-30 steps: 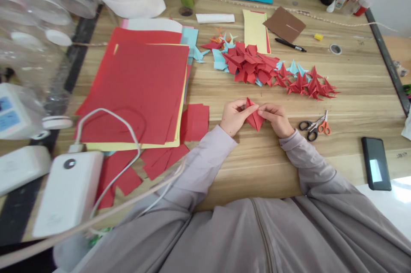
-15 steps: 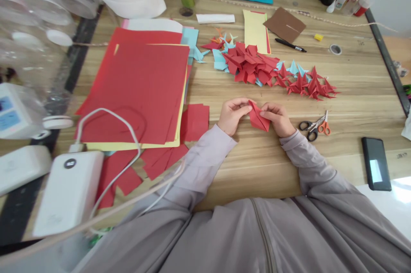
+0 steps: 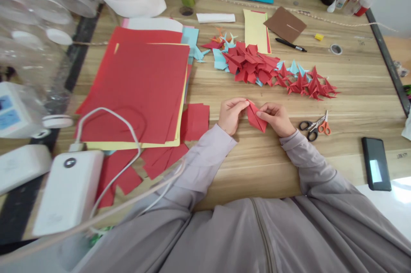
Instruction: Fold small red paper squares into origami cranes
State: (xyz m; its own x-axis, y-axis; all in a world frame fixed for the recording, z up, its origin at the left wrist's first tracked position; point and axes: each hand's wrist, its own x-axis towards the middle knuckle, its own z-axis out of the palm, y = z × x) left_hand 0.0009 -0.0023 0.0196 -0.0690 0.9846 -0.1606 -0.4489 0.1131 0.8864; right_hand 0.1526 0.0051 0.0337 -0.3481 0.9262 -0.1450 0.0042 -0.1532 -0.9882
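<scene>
A small folded red paper [image 3: 257,120], diamond-shaped with a crease down its middle, is held between both hands above the wooden table. My left hand [image 3: 230,114] pinches its upper left corner between thumb and fingers. At its right edge, my right hand [image 3: 276,117] grips it, the thumb lying on the front face. Beyond the hands lies a heap of folded red paper pieces [image 3: 250,63], with red paper cranes [image 3: 313,84] to its right and some light blue ones among them. Cut red paper squares [image 3: 197,122] rest left of my left hand.
A stack of large red sheets [image 3: 138,93] covers the table's left. Two pairs of scissors [image 3: 316,126] lie right of my right hand, and a phone [image 3: 376,164] farther right. A white power bank [image 3: 69,191] with a cable stands at lower left. A black pen [image 3: 290,45] lies behind.
The folded red paper has shifted slightly left and narrowed into a slimmer diamond. My right thumb and my left fingers have moved a little left with it.
</scene>
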